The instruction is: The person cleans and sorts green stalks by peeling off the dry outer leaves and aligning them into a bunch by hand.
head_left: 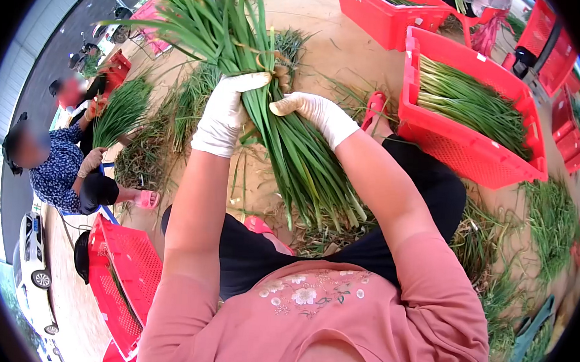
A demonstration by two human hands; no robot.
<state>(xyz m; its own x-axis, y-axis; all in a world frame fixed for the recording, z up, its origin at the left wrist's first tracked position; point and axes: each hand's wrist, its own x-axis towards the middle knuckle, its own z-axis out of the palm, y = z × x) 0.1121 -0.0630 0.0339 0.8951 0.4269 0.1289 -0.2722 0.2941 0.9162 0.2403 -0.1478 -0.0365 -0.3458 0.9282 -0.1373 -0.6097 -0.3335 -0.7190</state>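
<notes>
A big bundle of long green leafy stalks (pixel 292 148) is held up in front of me, its leafy tops at the upper left and its cut ends at the lower right. My left hand (pixel 231 108), in a white glove, is wrapped round the bundle's left side near a tan tie. My right hand (pixel 310 114), gloved too, grips the right side of the bundle, thumb across the stalks. Part of the fingers of both hands is hidden behind the stalks.
At the right a red crate (pixel 471 142) holds more green stalks; another red crate (pixel 386 18) stands behind it. Red crates (pixel 125 270) are at the lower left. A co-worker (pixel 59 160) sits at the left holding a bunch. Loose stalks (pixel 145 152) litter the ground.
</notes>
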